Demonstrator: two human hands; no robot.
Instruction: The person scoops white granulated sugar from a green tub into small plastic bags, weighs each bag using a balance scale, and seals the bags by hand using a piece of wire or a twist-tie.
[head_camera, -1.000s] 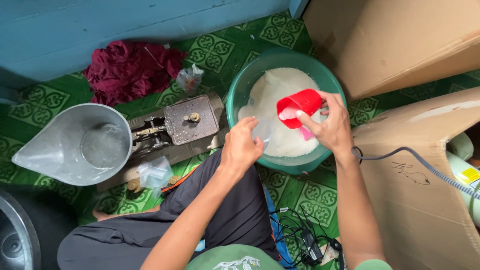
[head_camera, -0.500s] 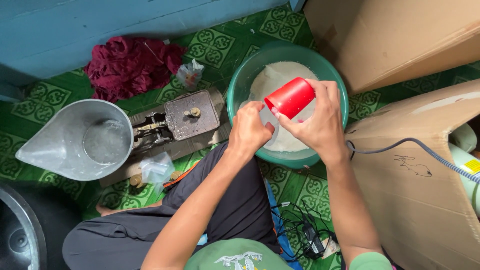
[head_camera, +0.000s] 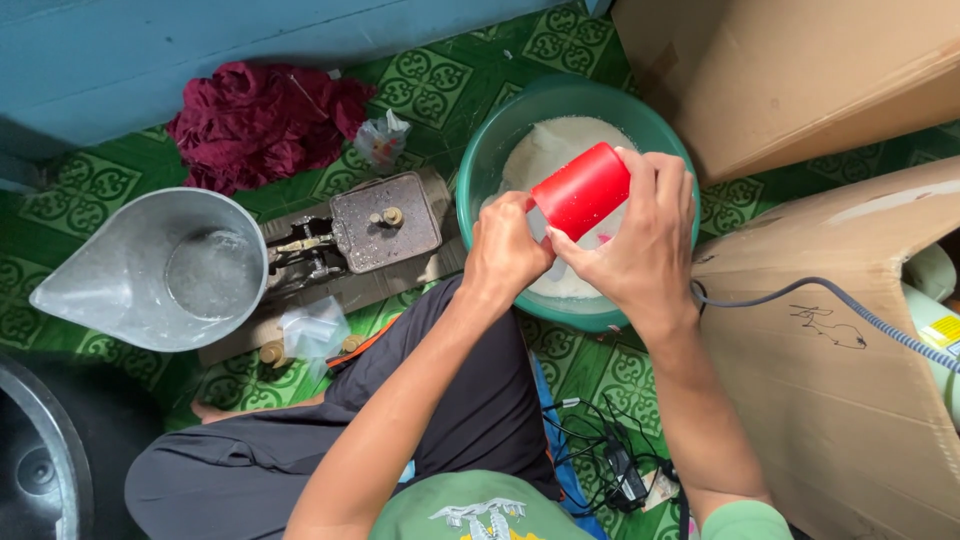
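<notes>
Right of centre in the frame, the right hand (head_camera: 640, 240) grips a tilted red cup (head_camera: 580, 190) over the green basin (head_camera: 480, 165) of white grains, while the left hand (head_camera: 505, 250) pinches what may be a clear bag beneath it

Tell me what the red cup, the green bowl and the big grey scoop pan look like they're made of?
The red cup in the right hand looks like smooth matte plastic: even colour, soft sheen. The green bowl also seems to be plastic, with a glossy moulded rim. The grey scoop pan looks like dull bare metal, probably aluminium or tin, with scuffed, cloudy reflections.
</notes>
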